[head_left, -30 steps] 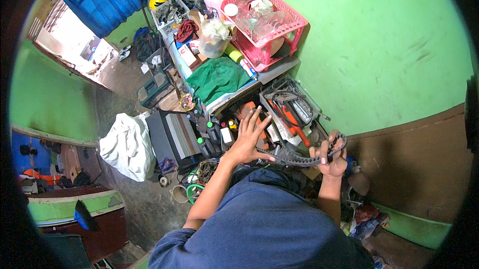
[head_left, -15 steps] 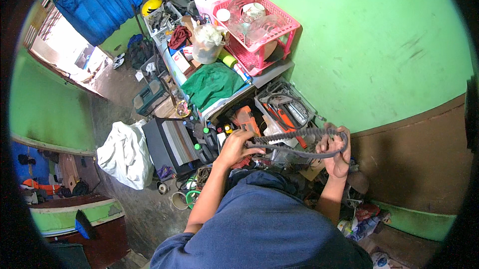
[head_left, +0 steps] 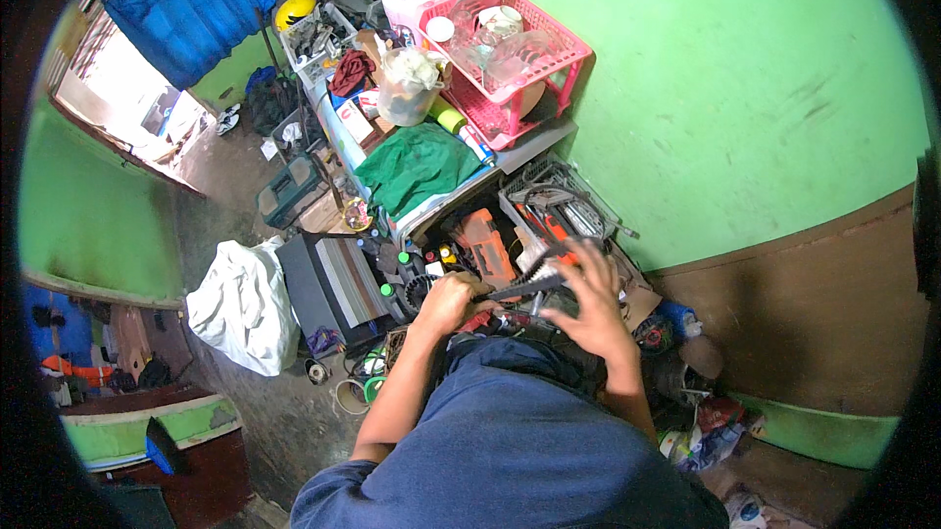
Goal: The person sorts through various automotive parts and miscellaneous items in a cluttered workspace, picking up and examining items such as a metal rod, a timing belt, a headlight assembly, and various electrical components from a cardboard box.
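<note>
A black toothed drive belt [head_left: 529, 288] stretches between my hands in front of my waist. My left hand [head_left: 449, 304] is closed around it, and a toothed curve of the belt shows just beyond the knuckles. At the belt's other end is my right hand [head_left: 596, 308], its thumb and fingers spread apart and somewhat smeared by motion. The belt's end passes behind those fingers, so I cannot tell whether they touch it. Beyond the hands lies an orange tool case [head_left: 487, 250] under the table.
A table with a green cloth [head_left: 417, 168] and a pink dish rack [head_left: 505, 88] stands ahead. Beside it is a grey crate [head_left: 559, 198] of tools. White cloth [head_left: 243, 308] and a dark ribbed box [head_left: 338, 284] lie left. A green wall [head_left: 725, 117] bounds the right.
My right hand has moved left toward my left hand and its fingers have spread. The belt, held out as a long loop before, is now bunched closer, with a curve left of my left hand.
</note>
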Motion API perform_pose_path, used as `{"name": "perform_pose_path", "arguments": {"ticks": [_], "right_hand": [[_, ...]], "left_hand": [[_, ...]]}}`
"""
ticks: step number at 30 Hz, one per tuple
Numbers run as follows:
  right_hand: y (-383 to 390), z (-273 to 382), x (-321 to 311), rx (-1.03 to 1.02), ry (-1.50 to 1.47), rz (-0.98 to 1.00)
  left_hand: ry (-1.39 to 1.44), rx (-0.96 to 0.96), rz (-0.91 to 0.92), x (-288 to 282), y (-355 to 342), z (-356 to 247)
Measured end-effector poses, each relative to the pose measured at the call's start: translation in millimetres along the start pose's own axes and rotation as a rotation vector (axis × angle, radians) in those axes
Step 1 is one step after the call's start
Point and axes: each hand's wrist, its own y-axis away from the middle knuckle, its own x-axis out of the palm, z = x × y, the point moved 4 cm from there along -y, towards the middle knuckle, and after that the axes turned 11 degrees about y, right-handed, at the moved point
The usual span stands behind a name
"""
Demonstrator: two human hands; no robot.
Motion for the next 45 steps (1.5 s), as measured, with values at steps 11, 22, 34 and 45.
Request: {"name": "perform_pose_path", "arguments": {"ticks": [11, 22, 34, 45], "right_hand": [[18.3, -27.5, 64.1, 0.149, 0.261, 0.402], [50.9, -32.6, 84.4, 0.210, -0.028, 0.690], [64.3, -43.1, 37.1, 0.413, 0.201, -0.142], [105.4, -140.0, 71.3, 0.554, -0.071, 0.224]], "left_hand": [[-0.091, 0.070, 0.182, -22.1, 19.2, -8.9], [-0.219, 0.273, 0.289, -11.6, 20.5, -4.8], [-0.208, -0.186, 0.284, 16.6, -11.4, 15.8], [-0.123, -0.464, 0.328, 64.3, -79.7, 9.3]]}}
